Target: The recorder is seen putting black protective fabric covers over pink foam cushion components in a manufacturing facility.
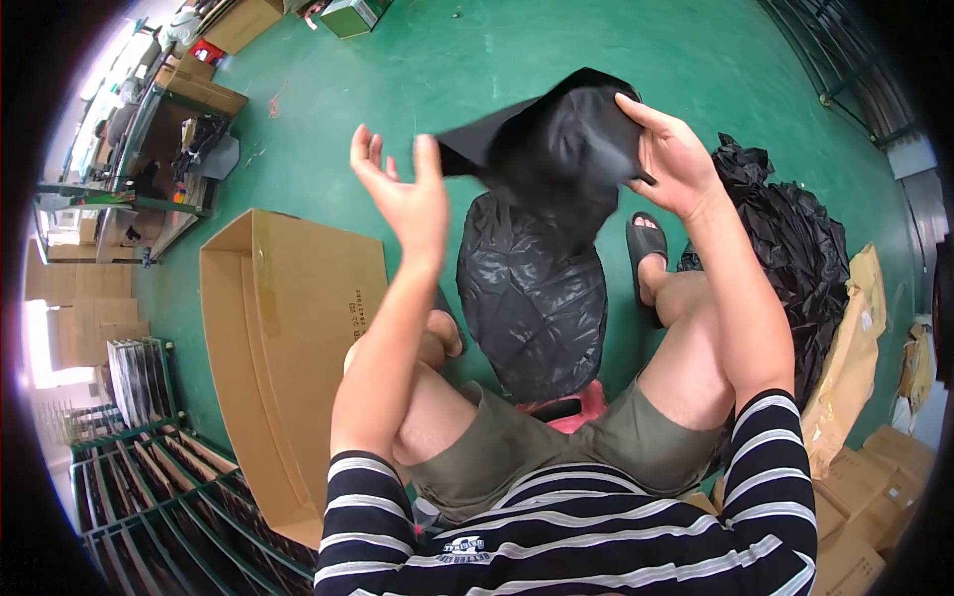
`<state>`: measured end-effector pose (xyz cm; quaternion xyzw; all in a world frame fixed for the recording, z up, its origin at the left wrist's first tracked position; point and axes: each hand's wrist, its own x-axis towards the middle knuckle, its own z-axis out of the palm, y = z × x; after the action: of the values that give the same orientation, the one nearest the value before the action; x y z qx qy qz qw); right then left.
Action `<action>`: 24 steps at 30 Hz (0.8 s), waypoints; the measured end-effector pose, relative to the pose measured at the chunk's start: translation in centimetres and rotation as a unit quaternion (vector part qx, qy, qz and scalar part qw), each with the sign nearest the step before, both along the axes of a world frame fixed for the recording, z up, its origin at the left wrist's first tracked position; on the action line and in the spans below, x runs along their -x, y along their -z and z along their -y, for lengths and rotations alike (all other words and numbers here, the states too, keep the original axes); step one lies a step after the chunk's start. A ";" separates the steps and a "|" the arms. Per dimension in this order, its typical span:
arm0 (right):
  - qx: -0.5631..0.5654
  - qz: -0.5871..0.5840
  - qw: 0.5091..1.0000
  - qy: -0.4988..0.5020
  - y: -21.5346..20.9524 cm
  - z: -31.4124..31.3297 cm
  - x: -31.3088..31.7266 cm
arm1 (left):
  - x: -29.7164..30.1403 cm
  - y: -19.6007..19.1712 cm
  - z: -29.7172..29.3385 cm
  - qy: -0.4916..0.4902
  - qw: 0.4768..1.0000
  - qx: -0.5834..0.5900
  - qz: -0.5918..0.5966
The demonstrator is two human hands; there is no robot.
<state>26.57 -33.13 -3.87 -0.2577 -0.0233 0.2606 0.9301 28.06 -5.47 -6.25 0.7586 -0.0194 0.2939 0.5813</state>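
A floppy black piece (571, 139), smooth and partly smeared by motion, hangs in the air in front of me; I cannot tell whether it is cloth or plastic. My right hand (678, 164) grips its right edge, thumb on top and fingers behind. At its left end my left hand (402, 204) has its fingers spread, the thumb close to the edge; whether it touches is unclear. Below, between my legs, a full, shiny black plastic bag (532, 308) lies on the floor.
A large open cardboard box (313, 328) stands by my left leg. Crumpled black plastic (785, 258) and a tan paper-like package (845, 348) lie to my right. Green racks (149, 507) stand at lower left. Beneath me shows something pink (586, 405). Cartons (865, 487) sit at lower right.
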 end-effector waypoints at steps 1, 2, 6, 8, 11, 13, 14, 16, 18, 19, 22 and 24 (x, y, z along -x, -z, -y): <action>-0.049 0.000 0.999 -0.009 -0.4 -0.5 0.5 | 1.5 -0.5 1.6 -0.002 0.999 -0.038 0.033; -0.103 0.051 0.993 -0.024 -0.3 -1.3 0.5 | 2.8 -1.0 2.7 0.007 0.998 -0.042 0.055; -0.090 0.033 0.995 0.035 -1.3 -4.3 1.3 | 4.9 -0.7 4.6 0.227 0.969 -0.041 0.084; -0.067 0.036 0.996 0.036 -2.5 -5.8 2.2 | 3.9 0.2 5.1 0.181 0.961 -0.144 0.149; -0.053 0.096 0.994 0.027 -2.5 -5.8 1.8 | 2.9 0.0 4.8 0.146 0.944 -0.204 0.216; -0.067 0.093 0.993 0.025 -2.6 -5.9 1.8 | 2.8 -0.5 4.7 0.136 0.930 -0.254 0.230; -0.084 0.091 0.992 0.020 -2.8 -6.2 1.9 | 2.7 -0.2 4.5 0.134 0.930 -0.255 0.230; -0.087 0.067 0.994 0.030 -2.8 -7.4 2.4 | 2.5 0.4 4.2 0.107 0.939 -0.257 0.200; -0.085 0.055 0.994 0.033 -2.7 -8.5 2.9 | 2.2 0.5 4.1 0.088 0.943 -0.249 0.201; -0.087 0.055 0.994 0.030 -2.7 -8.7 3.0 | 1.7 0.8 4.0 0.079 0.946 -0.236 0.209; -0.076 0.056 0.995 -0.013 -2.6 -9.1 3.5 | 0.9 0.1 3.3 0.057 0.952 -0.221 0.202; -0.064 0.062 0.996 0.003 -3.0 -9.2 3.4 | 0.2 -0.5 2.3 0.087 0.965 -0.160 0.187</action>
<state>23.17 -23.96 -0.90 -0.2131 -0.0963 0.2390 0.9424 27.86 -7.77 -5.72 0.7683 -0.2407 0.3720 0.4619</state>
